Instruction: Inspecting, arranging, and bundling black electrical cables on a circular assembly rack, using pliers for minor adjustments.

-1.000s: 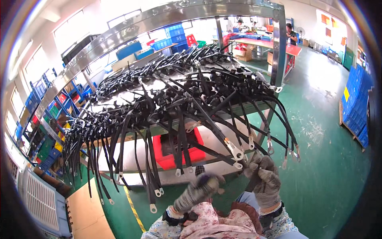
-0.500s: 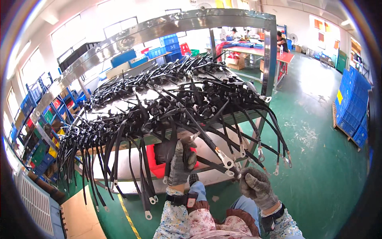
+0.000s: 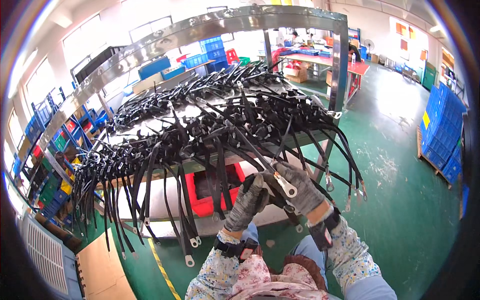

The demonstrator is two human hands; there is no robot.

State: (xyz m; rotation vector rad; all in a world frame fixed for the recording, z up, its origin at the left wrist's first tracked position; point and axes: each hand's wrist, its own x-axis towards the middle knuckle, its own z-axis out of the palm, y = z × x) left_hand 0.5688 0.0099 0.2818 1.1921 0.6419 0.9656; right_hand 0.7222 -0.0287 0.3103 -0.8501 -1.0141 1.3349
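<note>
In grey work gloves, both my hands are at the front edge of a metal rack point(image 3: 341, 65) heaped with black cables point(image 3: 200, 137) that end in metal ring lugs. My left hand point(image 3: 247, 202) is closed round a black cable, its fingers curled. Just to its right, my right hand point(image 3: 302, 190) grips the same dark cable with bent fingers; the gloves hide most of the held part. A ring lug point(image 3: 286, 186) on another cable hangs down in front of my right hand. More lugged ends dangle on both sides.
Below the rack's top, a red bin point(image 3: 202, 206) sits on a lower shelf. Flattened cardboard point(image 3: 105, 270) lies on the floor at left, beside a grey-blue louvred panel point(image 3: 45, 255). Stacked blue crates point(image 3: 442, 127) stand at right. People work at a red table point(image 3: 312, 61) far back.
My right hand has moved left and up, to beside my left hand. My left hand has moved right and slightly down; its fingers are now at the cable next to the right hand.
</note>
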